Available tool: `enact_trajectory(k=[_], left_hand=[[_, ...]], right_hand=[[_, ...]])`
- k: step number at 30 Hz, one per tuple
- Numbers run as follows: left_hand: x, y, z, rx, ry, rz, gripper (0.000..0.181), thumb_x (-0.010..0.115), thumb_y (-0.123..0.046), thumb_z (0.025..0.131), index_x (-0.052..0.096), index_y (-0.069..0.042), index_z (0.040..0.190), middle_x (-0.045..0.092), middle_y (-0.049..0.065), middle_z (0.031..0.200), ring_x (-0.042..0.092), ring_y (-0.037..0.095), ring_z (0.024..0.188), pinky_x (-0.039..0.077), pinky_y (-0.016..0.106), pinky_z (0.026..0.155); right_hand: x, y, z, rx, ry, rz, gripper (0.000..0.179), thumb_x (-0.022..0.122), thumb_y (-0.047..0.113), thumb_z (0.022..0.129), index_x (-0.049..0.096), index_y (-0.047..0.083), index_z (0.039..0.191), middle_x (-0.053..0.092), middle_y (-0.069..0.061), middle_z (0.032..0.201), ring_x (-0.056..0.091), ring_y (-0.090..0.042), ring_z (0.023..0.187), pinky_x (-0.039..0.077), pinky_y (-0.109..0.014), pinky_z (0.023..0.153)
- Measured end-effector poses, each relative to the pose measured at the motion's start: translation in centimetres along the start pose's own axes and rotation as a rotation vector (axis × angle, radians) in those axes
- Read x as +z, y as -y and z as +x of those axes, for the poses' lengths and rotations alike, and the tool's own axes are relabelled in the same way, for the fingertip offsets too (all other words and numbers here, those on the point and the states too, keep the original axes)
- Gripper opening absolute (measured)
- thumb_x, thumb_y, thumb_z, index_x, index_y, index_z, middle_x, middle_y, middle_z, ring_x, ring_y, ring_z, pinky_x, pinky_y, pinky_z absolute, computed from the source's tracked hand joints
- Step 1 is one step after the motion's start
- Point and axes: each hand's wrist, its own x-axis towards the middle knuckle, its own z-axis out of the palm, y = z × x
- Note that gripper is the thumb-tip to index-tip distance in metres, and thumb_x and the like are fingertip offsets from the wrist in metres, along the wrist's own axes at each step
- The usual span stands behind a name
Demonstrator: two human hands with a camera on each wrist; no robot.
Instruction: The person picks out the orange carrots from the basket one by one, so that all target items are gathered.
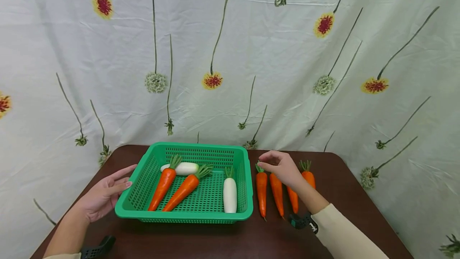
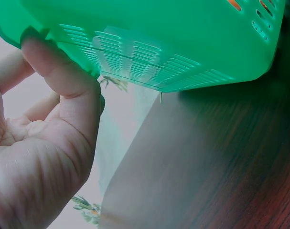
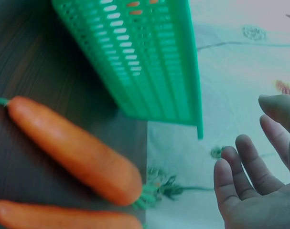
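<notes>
A green plastic basket [image 1: 151, 214] stands on the table, holding two orange carrots with green tops, the left carrot [image 1: 163, 187] and the right carrot [image 1: 185, 192]. It also holds a white radish [image 1: 230, 196] upright in view at the right and another white radish [image 1: 187, 168] lying at the back, partly covered. My left hand [image 1: 102, 197] is at the basket's left rim, thumb against it and fingers extended. My right hand [image 1: 284, 169], its fingers loosely bent and nothing in them, hovers over several carrots [image 1: 261, 191] lying right of the basket; it hides part of them.
The dark brown table [image 1: 179, 243] has rounded back corners. Behind it hangs a pale cloth [image 1: 194, 43] printed with flowers and stems. Dark bands [image 1: 303, 221] sit on both wrists.
</notes>
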Motion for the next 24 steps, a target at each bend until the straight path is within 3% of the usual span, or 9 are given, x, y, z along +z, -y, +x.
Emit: enact_trajectory(k=[5,9,14,20,24], left_hand=[[0.0,0.0,0.0,-0.004,-0.005,0.004,0.054,0.032,0.002,0.110,0.044,-0.031,0.152,0.069,0.004,0.133,0.072,0.024,0.117,0.059,0.048,0.093],[0.0,0.0,0.0,-0.004,-0.002,0.004,0.055,0.031,0.002,0.110,0.044,-0.030,0.152,0.069,0.004,0.133,0.072,0.024,0.117,0.059,0.049,0.093],[0.2,-0.2,0.1,-0.008,0.010,-0.003,0.055,0.031,0.002,0.110,0.045,-0.031,0.151,0.069,0.004,0.132,0.071,0.024,0.117,0.059,0.049,0.094],[0.4,-0.2,0.1,-0.011,0.007,0.002,0.054,0.032,0.002,0.110,0.045,-0.031,0.151,0.069,0.004,0.132,0.071,0.024,0.117,0.059,0.048,0.094],[0.2,-0.2,0.1,-0.013,0.011,0.004,0.055,0.031,0.002,0.110,0.045,-0.032,0.151,0.069,0.004,0.133,0.071,0.023,0.118,0.059,0.048,0.095]], right_hand=[[1.0,1.2,0.5,0.000,0.090,0.008,0.030,0.077,0.026,0.094,0.073,0.008,0.117,0.073,-0.009,0.116,0.066,-0.021,0.100,0.060,-0.039,0.087],[1.8,2.2,0.9,0.025,0.177,0.049,0.036,0.075,0.027,0.095,0.070,0.008,0.125,0.070,-0.013,0.127,0.066,-0.021,0.111,0.058,-0.046,0.097],[2.6,3.4,1.5,0.018,0.256,0.046,0.035,0.074,0.029,0.096,0.070,0.015,0.127,0.066,-0.013,0.136,0.064,-0.023,0.122,0.057,-0.042,0.101],[3.5,4.4,2.3,0.042,0.319,0.041,0.037,0.075,0.031,0.095,0.068,0.020,0.130,0.063,-0.008,0.140,0.062,-0.026,0.125,0.055,-0.046,0.104],[4.2,4.8,3.0,0.084,0.375,0.105,0.046,0.074,0.026,0.096,0.063,0.013,0.138,0.059,-0.015,0.145,0.065,-0.028,0.123,0.054,-0.050,0.107]])
